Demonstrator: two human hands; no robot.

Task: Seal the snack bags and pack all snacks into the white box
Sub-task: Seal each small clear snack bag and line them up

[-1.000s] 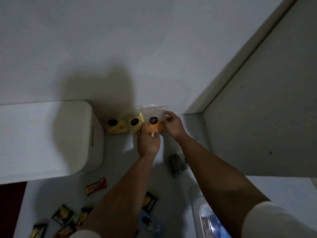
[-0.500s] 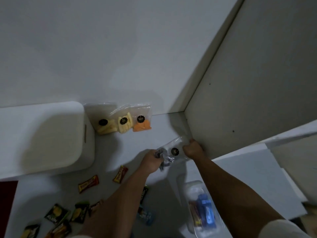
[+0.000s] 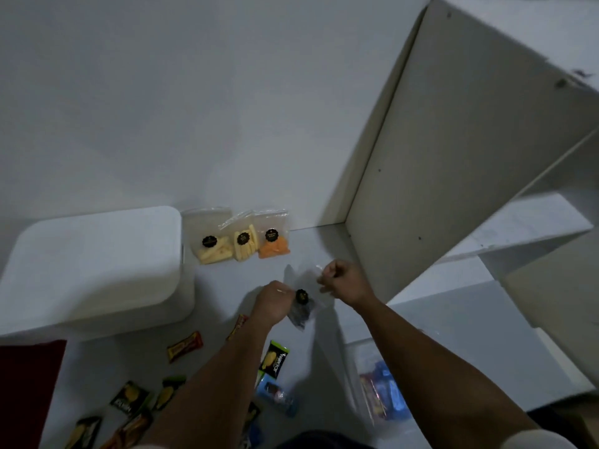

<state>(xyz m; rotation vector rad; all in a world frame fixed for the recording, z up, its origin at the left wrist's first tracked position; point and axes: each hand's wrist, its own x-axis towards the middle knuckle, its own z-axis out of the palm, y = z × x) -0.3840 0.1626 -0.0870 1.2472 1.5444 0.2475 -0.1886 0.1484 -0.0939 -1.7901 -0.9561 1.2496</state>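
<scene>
A person's two hands hold a clear snack bag of dark contents just above a white tabletop, in front of the corner where a white wall meets a cabinet side panel. The left hand grips the bag's lower, filled end, fingers curled around it beside its round black label. The right hand pinches the bag's upper right edge, fingers closed on the plastic near what appears to be the mouth, though blur makes the exact contact hard to read.

The bag's long axis runs on a slant between the hands, from the left hand's filled end up toward the right hand, so the open edge lies at the right hand's fingertips; that hand looks better placed to run along the seal while the left steadies the weight.

Three more clear bags, holding pale yellow and orange snacks, lean side by side against the wall. Just to their left stands the white box, its lid on, nearer the left hand than the right. Wrapped candy bars and mango-print packets lie scattered on the table nearer the camera, and a clear container with blue and red items sits under the right forearm. By this view, none of the snacks appears packed yet.
</scene>
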